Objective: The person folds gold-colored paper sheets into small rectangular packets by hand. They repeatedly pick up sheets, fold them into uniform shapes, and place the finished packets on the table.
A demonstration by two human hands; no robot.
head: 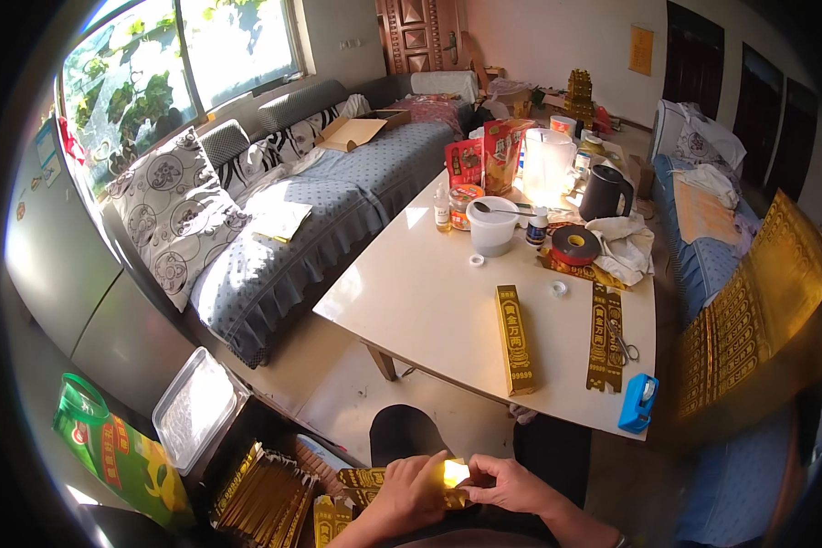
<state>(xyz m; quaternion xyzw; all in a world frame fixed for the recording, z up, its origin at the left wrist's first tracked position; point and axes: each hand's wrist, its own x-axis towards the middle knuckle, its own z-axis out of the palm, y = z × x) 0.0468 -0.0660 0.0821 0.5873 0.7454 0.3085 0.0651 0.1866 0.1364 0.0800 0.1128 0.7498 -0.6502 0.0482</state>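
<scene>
My left hand (407, 490) wraps around a gold printed cardboard box (456, 472) held low in front of my lap. At the box's right end, the fingers of my right hand (510, 485) pinch the edge beside a brightly lit end flap. The box's other end shows to the left of my left hand. Below it lies another gold printed piece (333, 515). On the table ahead stands a closed long gold box (515, 339), lying lengthwise. To its right are a flat gold cardboard blank (603, 335), scissors (620, 341) and a blue tape dispenser (638, 403).
A stack of flat gold blanks (267, 490) sits at lower left beside a plastic lid (195, 411) and a green bag (120, 459). The white table (418, 308) holds a bucket (494, 229), tape roll (575, 245) and dark kettle (604, 192). A gold sheet (753, 308) rises at right.
</scene>
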